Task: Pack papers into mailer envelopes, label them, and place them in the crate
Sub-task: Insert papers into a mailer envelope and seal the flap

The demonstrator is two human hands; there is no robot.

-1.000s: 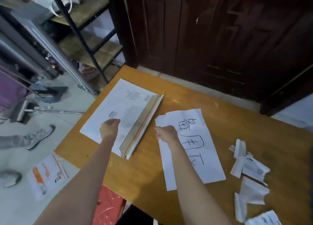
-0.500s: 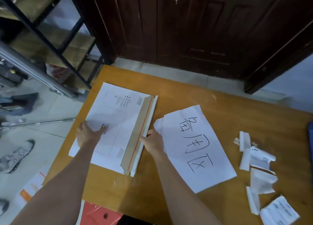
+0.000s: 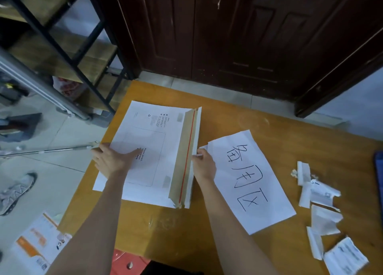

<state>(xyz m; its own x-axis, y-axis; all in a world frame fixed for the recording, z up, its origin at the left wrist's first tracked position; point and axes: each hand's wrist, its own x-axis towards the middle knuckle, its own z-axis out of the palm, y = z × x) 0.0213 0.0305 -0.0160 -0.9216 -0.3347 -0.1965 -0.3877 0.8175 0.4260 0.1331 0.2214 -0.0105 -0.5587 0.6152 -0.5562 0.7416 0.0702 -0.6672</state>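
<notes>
Orange table [image 3: 269, 129] by dark door [image 3: 238, 36]; L fingers [image 3: 132, 153] flat on mailer [image 3: 157, 142], R fingers [image 3: 200, 153] pinch its flap

Bare table [image 3: 238, 117] runs along the far edge, between the mailer [image 3: 149, 150] and the door [image 3: 238, 36]. Another bare patch lies near, between the two forearms. The sheet [image 3: 248, 179] sits just right of the mailer. Torn scraps [image 3: 319, 200] clutter the right side, and a shelf frame [image 3: 62, 47] stands off the table's left corner.
</notes>
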